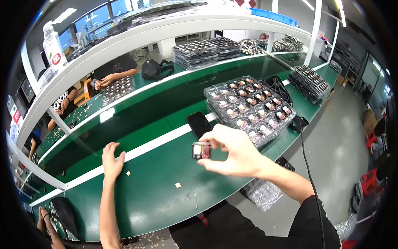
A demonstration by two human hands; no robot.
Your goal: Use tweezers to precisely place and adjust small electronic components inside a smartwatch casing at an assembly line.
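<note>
Above the green table (153, 195), my right hand (238, 153) pinches a small dark square electronic housing (201, 150) between thumb and fingers. A pale block and reddish parts show inside the housing. My left hand (112, 162) rests by the white strip along the table's far edge, its fingers apart and nothing in them. Two small pale square pieces lie on the green surface, one (128, 173) near my left hand and another (178, 185) nearer to me. A black phone (199, 124) lies just beyond my right hand.
Transparent trays (248, 108) of similar small units are stacked at the right, with a black cable (304, 153) beside them. More tray stacks (309, 83) stand farther off. Across the sunken green channel (145, 112), other people's hands (108, 79) work. A black bag (64, 213) lies at left.
</note>
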